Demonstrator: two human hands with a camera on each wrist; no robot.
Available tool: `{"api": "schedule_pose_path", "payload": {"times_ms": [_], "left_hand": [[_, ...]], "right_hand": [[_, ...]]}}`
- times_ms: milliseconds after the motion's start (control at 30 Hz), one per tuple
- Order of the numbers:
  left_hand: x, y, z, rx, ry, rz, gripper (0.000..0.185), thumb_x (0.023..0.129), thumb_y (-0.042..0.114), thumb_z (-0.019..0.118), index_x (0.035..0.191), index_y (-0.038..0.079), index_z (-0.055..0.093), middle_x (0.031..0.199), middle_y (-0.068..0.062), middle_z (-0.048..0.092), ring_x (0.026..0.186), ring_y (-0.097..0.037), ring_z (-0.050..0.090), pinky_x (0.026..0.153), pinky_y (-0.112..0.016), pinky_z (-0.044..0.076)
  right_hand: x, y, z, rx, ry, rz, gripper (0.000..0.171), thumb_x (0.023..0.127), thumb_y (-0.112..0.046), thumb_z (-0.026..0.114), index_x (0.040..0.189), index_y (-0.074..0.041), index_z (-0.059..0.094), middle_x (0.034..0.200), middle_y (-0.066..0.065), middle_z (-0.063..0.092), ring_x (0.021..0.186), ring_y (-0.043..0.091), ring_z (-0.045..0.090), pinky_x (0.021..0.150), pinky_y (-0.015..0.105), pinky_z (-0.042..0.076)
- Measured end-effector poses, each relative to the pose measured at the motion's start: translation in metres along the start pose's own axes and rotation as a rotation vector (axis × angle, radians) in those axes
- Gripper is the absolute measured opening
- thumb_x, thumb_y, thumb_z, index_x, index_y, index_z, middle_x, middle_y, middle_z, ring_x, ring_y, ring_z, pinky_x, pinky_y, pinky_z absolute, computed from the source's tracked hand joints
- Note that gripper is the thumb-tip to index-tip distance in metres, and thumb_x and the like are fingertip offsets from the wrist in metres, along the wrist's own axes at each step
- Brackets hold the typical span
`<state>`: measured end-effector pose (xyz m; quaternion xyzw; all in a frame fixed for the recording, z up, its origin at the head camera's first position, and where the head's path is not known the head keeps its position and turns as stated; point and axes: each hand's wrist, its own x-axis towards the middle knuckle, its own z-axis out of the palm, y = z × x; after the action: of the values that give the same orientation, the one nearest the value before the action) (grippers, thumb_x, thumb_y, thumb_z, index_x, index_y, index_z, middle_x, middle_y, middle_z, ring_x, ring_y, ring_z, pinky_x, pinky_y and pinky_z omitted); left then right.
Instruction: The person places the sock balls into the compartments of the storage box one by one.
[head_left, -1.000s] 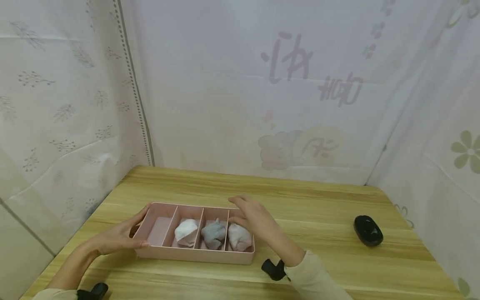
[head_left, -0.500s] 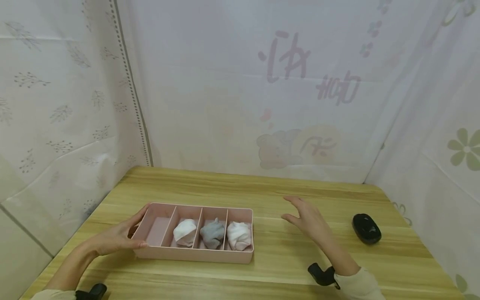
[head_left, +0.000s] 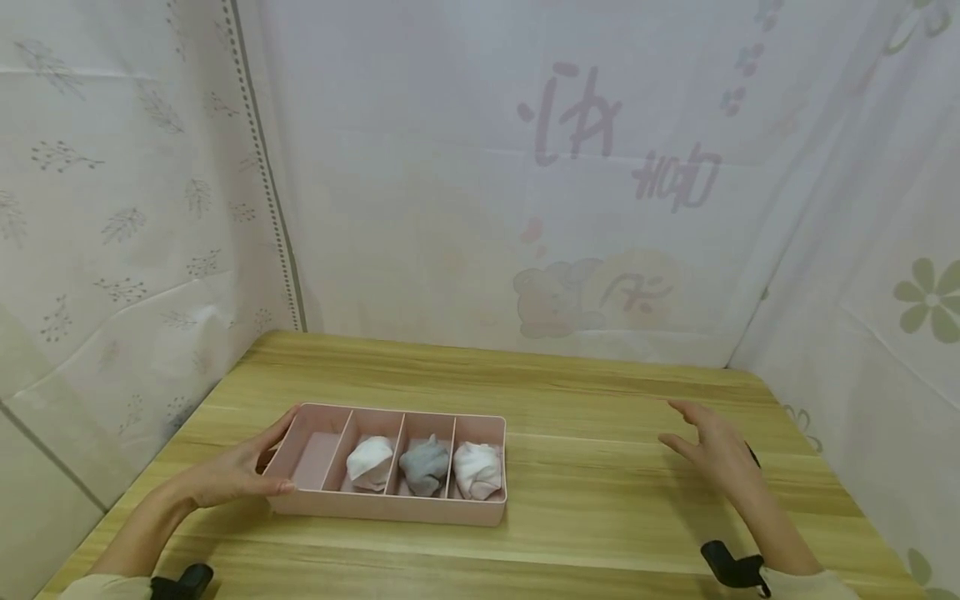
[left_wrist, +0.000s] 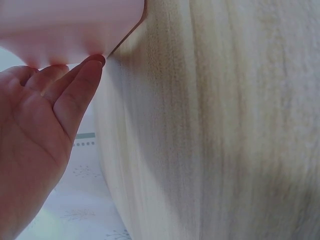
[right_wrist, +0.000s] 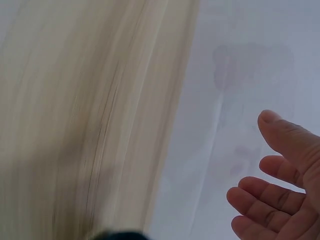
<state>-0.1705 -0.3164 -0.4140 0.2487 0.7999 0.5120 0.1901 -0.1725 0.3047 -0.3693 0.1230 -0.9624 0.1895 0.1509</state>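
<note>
The left hand point(head_left: 232, 475) lies low on the left side, palm turned inward, with its fingers point(left_wrist: 75, 90) straight and close together. Its bare arm runs back toward the body, and a black band sits at the wrist. The right hand point(head_left: 716, 454) is held up far out on the right side. Its fingers point(right_wrist: 287, 137) are spread and loose, gripping nothing. A light sleeve covers that arm, with a black band there too.

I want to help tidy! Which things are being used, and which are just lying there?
In use:
pink tray, touched by the left hand
black sock ball, behind the open right hand
three sock balls in the tray

Lying about:
curtain
table
</note>
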Motion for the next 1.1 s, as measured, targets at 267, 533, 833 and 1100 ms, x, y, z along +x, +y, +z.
{"api": "schedule_pose_path", "payload": {"times_ms": [267, 533, 833, 1100], "left_hand": [[0.000, 0.001, 0.000, 0.034, 0.015, -0.001, 0.098, 0.087, 0.005, 0.063, 0.148, 0.001, -0.014, 0.147, -0.040, -0.003, 0.111, 0.004, 0.042, 0.082, -0.019, 0.044], [0.000, 0.002, 0.000, 0.012, 0.009, -0.007, 0.098, 0.087, 0.004, 0.062, 0.148, 0.002, -0.015, 0.148, -0.038, -0.007, 0.112, 0.008, 0.039, 0.083, -0.018, 0.043], [0.000, 0.000, 0.001, -0.008, 0.004, -0.023, 0.098, 0.087, 0.004, 0.062, 0.147, 0.002, -0.016, 0.147, -0.038, -0.004, 0.111, 0.001, 0.044, 0.083, -0.019, 0.044], [-0.001, 0.000, 0.001, -0.003, 0.007, -0.018, 0.099, 0.086, 0.004, 0.063, 0.147, 0.000, -0.015, 0.147, -0.039, -0.002, 0.110, -0.003, 0.045, 0.082, -0.019, 0.044]], "right_hand": [[-0.007, 0.043, -0.018, -0.063, -0.058, 0.116, 0.069, 0.084, -0.032, 0.070, 0.130, 0.013, 0.044, 0.124, 0.041, 0.046, 0.107, 0.056, 0.044, 0.079, 0.059, 0.042], [-0.019, 0.076, -0.020, -0.103, -0.041, 0.139, 0.074, 0.079, -0.028, 0.075, 0.128, 0.016, 0.041, 0.121, 0.046, 0.041, 0.105, 0.058, 0.041, 0.079, 0.063, 0.038], [-0.025, 0.097, -0.013, -0.094, -0.054, 0.171, 0.083, 0.074, -0.019, 0.079, 0.129, 0.022, 0.033, 0.122, 0.049, 0.035, 0.107, 0.060, 0.035, 0.083, 0.066, 0.035], [-0.025, 0.105, -0.013, -0.080, -0.109, 0.207, 0.090, 0.078, -0.029, 0.076, 0.133, 0.021, 0.026, 0.124, 0.050, 0.031, 0.109, 0.062, 0.033, 0.082, 0.068, 0.034]]}}
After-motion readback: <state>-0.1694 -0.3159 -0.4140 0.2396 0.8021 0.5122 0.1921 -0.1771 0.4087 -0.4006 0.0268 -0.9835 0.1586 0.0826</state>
